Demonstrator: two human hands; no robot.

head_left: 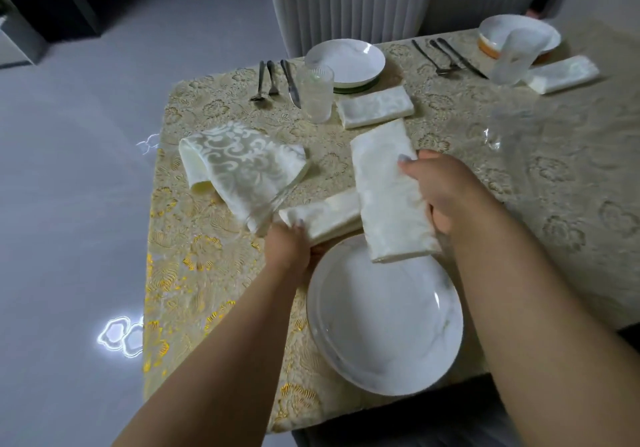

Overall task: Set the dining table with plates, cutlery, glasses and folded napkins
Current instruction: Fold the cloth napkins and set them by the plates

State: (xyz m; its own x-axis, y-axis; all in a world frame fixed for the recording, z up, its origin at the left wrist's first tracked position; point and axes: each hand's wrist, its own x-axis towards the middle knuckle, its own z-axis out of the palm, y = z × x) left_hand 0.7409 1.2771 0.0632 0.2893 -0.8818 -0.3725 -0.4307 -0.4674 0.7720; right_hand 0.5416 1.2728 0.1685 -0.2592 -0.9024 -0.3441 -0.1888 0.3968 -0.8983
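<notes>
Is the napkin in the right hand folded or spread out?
Folded. The napkin is a narrow layered rectangle gripped by the right hand, its near end over the plate rim.

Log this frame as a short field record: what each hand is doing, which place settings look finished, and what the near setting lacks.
left hand: grips a folded napkin beside the near plate
right hand: holds a second folded napkin over the near plate's far rim
finished settings: two far ones, each with plate, cutlery, glass, folded napkin
near setting lacks: cutlery; napkin not laid
other: patterned napkin lies at left, seen partly through a glass
</notes>
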